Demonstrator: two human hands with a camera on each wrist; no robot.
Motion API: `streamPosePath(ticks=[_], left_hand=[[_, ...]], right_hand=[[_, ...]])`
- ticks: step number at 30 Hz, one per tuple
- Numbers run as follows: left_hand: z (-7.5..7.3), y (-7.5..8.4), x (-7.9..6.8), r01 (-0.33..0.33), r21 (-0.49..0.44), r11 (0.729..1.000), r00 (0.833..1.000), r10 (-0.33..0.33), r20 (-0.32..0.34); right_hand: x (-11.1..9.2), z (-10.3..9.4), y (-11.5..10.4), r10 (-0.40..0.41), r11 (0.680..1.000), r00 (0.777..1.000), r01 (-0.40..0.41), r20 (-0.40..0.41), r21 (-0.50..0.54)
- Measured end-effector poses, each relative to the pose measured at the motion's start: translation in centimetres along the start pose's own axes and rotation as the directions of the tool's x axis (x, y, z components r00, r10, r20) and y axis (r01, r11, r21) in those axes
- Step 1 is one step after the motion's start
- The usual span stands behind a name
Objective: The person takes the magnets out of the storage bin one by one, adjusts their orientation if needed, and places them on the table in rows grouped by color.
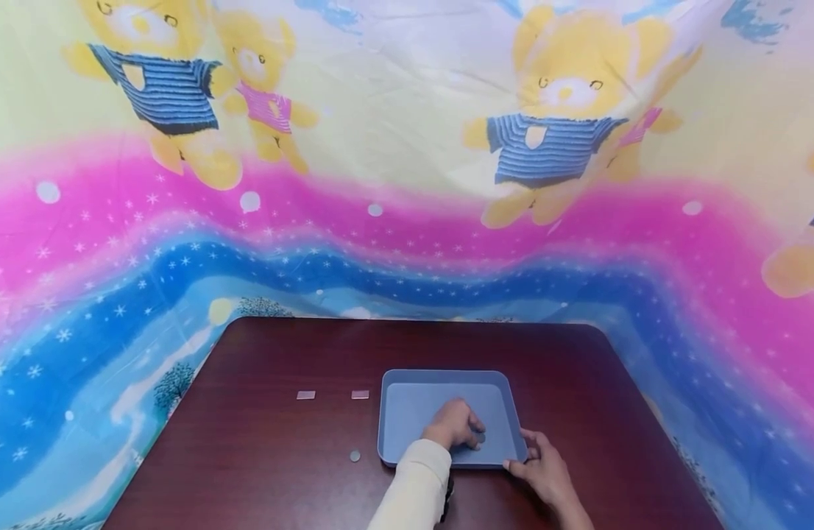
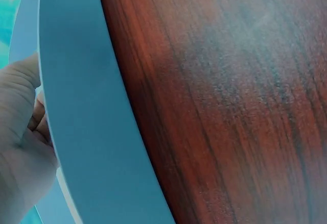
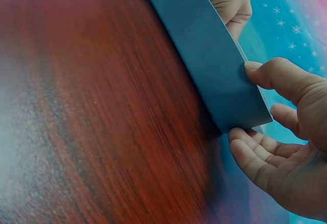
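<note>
A shallow blue-grey rectangular tray (image 1: 386, 412) stands on the table. My left hand (image 1: 452, 423), in a cream sleeve, reaches over its near wall into the right half. Its fingers are curled down with a small grey piece at the fingertips, close over the tray floor; I cannot tell its kind. The tray wall hides part of this hand (image 2: 23, 132) in the left wrist view. My right hand (image 1: 544, 471) grips the tray's near right corner. In the right wrist view its thumb (image 3: 278, 76) presses the wall near the rim, with fingers (image 3: 255, 157) around the corner.
Left of the tray, two small pinkish flat rectangles (image 1: 305, 395) lie in a row on the dark red-brown wooden table (image 1: 261, 442). A small round grey disc (image 1: 355, 456) lies nearer, beside the tray's left wall. A patterned cloth (image 1: 407, 221) hangs behind the table.
</note>
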State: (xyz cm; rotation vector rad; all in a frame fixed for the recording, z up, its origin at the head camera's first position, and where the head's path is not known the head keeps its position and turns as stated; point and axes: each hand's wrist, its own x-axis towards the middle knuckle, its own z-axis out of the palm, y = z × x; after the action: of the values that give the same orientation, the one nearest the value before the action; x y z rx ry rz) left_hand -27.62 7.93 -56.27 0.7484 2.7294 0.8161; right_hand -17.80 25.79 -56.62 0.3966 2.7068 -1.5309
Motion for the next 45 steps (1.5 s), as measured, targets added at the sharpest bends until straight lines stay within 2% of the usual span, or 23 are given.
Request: streamPosePath(ticks=[7,16,21,24,30,33,38,45], left_hand=[[0.4,-0.3,-0.1,0.008,0.034,0.999,1.000,-0.007,-0.021],[0.7,-0.8,-0.1,0.012,-0.028,1.000,0.998,-0.014,-0.055],[0.2,-1.2,-0.2,-0.044,-0.080,0.996,0.997,0.039,-0.066],[-0.4,-1.6,-0.3,-0.085,-0.080,0.993,0.994,0.079,-0.082],[-1.9,-1.6,-1.5,-0.151,-0.028,0.988,0.981,0.146,-0.124],[-2.3,-1.4,-2.3,-0.161,-0.014,0.987,0.978,0.158,-0.136],[-2.1,-1.3,-3.1,-0.160,-0.013,0.987,0.976,0.156,-0.152],[-2.1,-0.9,-4.8,-0.172,0.032,0.985,0.960,0.174,-0.220]], right_hand=[[-0.2,0.1,0.0,-0.005,1.000,1.000,0.005,-0.003,0.023],[-0.2,0.1,-0.1,-0.021,0.998,1.000,0.021,0.000,0.052],[-0.1,0.3,-0.1,-0.009,0.999,1.000,0.009,-0.001,0.049],[0.0,0.4,0.0,-0.023,0.998,1.000,0.023,-0.003,0.057],[0.1,0.5,0.2,-0.025,0.998,1.000,0.025,-0.010,0.058],[0.0,0.3,0.3,-0.022,0.998,1.000,0.022,-0.011,0.051],[0.0,0.1,0.6,-0.015,0.998,1.000,0.015,-0.008,0.062],[-0.2,0.0,0.8,-0.012,0.997,1.000,0.011,0.011,0.073]])
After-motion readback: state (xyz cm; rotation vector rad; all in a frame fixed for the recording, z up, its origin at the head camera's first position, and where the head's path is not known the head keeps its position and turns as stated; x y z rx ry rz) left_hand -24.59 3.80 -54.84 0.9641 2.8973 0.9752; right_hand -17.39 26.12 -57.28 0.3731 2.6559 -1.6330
